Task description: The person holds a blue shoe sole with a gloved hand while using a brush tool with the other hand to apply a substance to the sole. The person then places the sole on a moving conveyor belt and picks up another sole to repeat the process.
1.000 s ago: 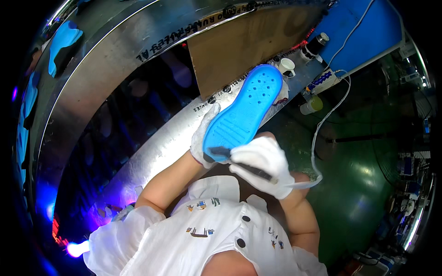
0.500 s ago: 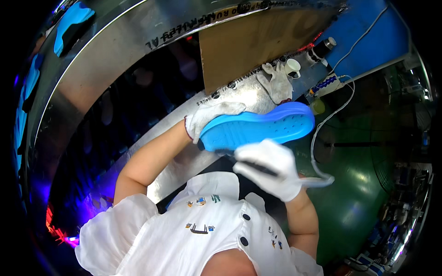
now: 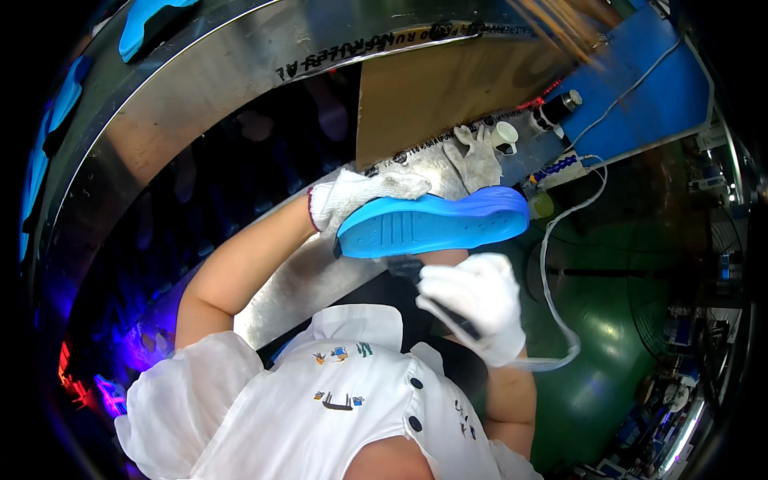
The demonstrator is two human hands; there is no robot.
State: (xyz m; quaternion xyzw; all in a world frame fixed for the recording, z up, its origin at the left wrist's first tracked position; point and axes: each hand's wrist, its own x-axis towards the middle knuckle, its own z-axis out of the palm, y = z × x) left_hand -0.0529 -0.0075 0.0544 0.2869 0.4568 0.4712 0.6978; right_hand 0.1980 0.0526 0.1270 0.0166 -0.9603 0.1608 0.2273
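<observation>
A bright blue shoe sole, shading to violet at its right end, hangs tilted over the metal ledge. Along its upper left edge my left hand, in a white knit glove, is closed and grips it; the fingers reach behind the rim. Just below the sole, my white-gloved right hand is closed around a dark hand tool, whose tip points left toward the underside. I cannot tell whether the tip touches the sole. From the wrist side of that hand runs a pale hose. The glove hides most of the tool.
Beyond the sole, a loose white glove, a white cup and a dark bottle stand near a brown cardboard sheet. Several blue soles lie on the curved belt at far left. The metal ledge runs beneath my left arm.
The sole has shifted slightly left and turned a little in my left hand. My right hand is a bit lower, still on the tool. Brown blurred streaks have appeared at the upper right.
</observation>
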